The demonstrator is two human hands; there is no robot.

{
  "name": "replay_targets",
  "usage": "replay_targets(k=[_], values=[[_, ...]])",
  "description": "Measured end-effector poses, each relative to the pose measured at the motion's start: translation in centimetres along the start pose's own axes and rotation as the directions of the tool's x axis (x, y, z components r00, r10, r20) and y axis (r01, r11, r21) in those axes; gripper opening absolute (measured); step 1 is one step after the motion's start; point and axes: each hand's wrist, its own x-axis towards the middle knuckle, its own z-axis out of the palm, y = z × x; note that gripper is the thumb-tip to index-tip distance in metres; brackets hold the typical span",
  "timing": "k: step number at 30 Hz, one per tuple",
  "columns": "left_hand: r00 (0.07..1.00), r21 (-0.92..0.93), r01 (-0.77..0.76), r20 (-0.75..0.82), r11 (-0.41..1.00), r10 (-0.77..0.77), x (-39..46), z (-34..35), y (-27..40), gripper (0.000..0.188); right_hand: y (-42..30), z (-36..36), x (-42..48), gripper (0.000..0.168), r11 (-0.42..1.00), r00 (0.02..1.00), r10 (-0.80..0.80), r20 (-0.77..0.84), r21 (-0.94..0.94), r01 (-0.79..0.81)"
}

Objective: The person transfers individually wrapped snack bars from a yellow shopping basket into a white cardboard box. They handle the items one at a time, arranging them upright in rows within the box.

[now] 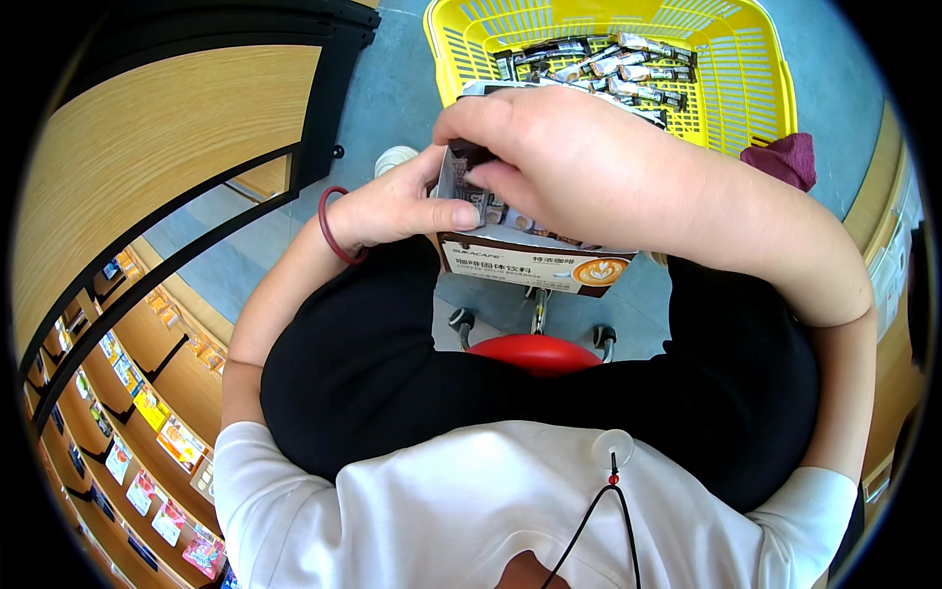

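Observation:
An open coffee carton point(537, 266) with a latte picture on its front sits between my knees, with slim stick packets point(494, 210) inside it. My left hand point(408, 202) grips the carton's left side, thumb over the near edge. Bent over the carton's opening is my right hand point(537, 158), its thumb and fingertips inside at the left; whether it pinches a packet cannot be told. Beyond the carton, many loose stick packets point(640, 70) lie in a yellow plastic basket point(743, 88), partly hidden by my right hand.
A maroon cloth point(784, 162) hangs at the basket's right corner. A white round object point(395, 158) stands on the floor behind my left wrist. Wooden shelves with packaged goods point(151, 408) and a black-framed wooden panel point(191, 103) are at the left. A red seat point(536, 353) is below the carton.

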Motion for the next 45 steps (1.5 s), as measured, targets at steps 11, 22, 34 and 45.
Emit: replay_targets(k=[11, 22, 34, 45], values=[[0.998, -0.006, 0.031, -0.056, 1.0, -0.031, 0.0, 0.5, 0.6, 0.085, 0.5, -0.1, 0.5, 0.02, 0.994, 0.992, 0.021, -0.126, -0.108, -0.035], [0.996, 0.029, -0.023, -0.083, 0.999, 0.026, 0.4, 0.8, 0.8, 0.08, 1.9, -2.0, 0.1, 0.021, 0.991, 0.922, 0.002, -0.388, -0.119, -0.052], [0.997, -0.001, -0.019, -0.081, 1.0, 0.018, 0.3, 0.5, 0.6, 0.087, 20.2, -5.5, -4.6, 0.033, 0.732, 0.779, 0.536, -0.325, -0.281, -0.62], [0.996, 0.0, 0.009, -0.085, 1.0, -0.009, 0.1, 0.3, 0.5, 0.084, 26.9, 0.4, -12.4, 0.04, 0.557, 0.654, 0.753, -0.073, -0.46, -0.692]])
